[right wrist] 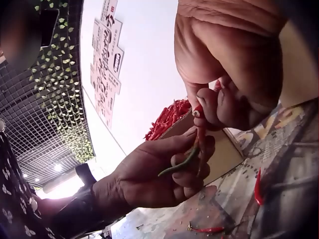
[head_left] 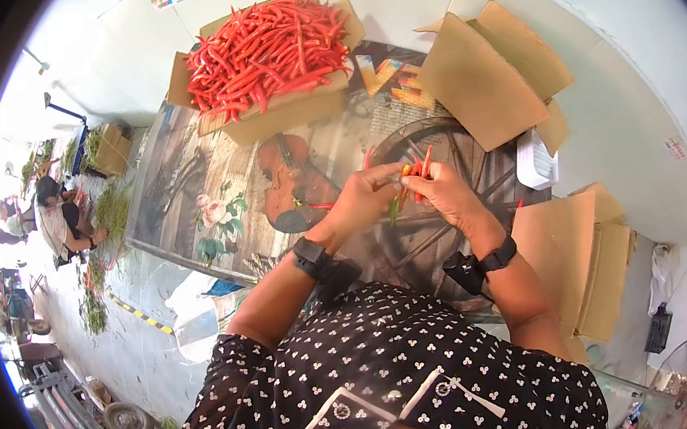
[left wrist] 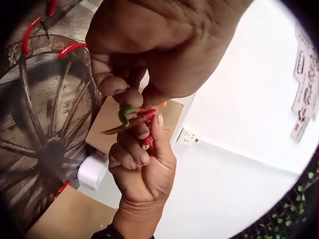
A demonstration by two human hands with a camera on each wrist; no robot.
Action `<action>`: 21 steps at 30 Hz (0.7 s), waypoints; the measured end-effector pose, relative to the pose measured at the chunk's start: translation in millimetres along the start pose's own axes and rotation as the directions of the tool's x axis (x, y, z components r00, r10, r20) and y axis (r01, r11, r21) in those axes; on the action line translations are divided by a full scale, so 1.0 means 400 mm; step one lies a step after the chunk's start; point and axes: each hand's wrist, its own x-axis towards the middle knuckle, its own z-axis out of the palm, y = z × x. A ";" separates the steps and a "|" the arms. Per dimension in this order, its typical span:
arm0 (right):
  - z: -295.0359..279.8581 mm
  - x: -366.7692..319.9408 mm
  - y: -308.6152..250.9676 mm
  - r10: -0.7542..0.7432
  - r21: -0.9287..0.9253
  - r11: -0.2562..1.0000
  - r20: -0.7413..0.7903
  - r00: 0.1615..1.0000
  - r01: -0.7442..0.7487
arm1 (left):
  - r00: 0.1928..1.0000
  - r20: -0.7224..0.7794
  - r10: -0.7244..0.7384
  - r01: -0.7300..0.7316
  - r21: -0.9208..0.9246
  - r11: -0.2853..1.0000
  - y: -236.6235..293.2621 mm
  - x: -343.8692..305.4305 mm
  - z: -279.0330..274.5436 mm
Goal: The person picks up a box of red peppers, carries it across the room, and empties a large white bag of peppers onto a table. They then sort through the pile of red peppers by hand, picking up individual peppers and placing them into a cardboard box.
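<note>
Both hands meet over the table. My left hand [head_left: 359,203] pinches a chili pepper between thumb and fingers; its curved green stem [right wrist: 182,167] hangs past the fingers in the right wrist view. Facing it, my right hand [head_left: 451,194] grips a few red chili peppers [head_left: 427,157], their tips sticking up between the fingers. In the left wrist view the fingertips of both hands come together at a red chili pepper [left wrist: 144,117]. Part of the chilies is hidden in the right palm.
A cardboard box [head_left: 293,120] heaped with red chilies stands at the back of the patterned table [head_left: 223,168]. Loose chilies [right wrist: 258,186] lie on the tabletop. Open cardboard boxes [head_left: 471,78] and a white plastic container [head_left: 535,164] are at the right. Another person [head_left: 58,217] sits far left.
</note>
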 end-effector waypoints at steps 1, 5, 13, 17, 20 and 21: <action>-0.001 -0.001 -0.004 0.001 0.001 1.000 -0.008 1.000 -0.001 | 0.998 0.012 0.057 -0.057 0.046 0.997 -0.011 0.009 -0.005; -0.030 -0.047 -0.096 -0.090 -0.023 0.996 -0.073 0.993 0.089 | 0.988 0.016 0.156 -0.156 0.032 0.987 0.016 0.016 0.014; -0.348 0.013 -0.293 -0.301 0.132 0.851 -0.671 0.678 0.508 | 0.976 -0.220 0.005 0.054 0.264 0.963 -0.146 0.046 -0.150; -0.474 0.071 -0.318 -0.276 0.071 0.812 -0.827 0.490 0.579 | 0.954 -0.290 0.074 0.112 0.577 0.809 -0.232 0.094 -0.182; -0.393 0.091 -0.272 -0.343 -0.036 0.836 -0.812 0.471 0.547 | 0.954 -0.128 0.272 -0.051 0.823 0.566 -0.245 0.135 -0.163; -0.340 0.088 -0.245 -0.367 -0.043 0.856 -0.754 0.545 0.516 | 0.933 0.011 0.359 -0.171 0.893 0.417 -0.248 0.145 -0.153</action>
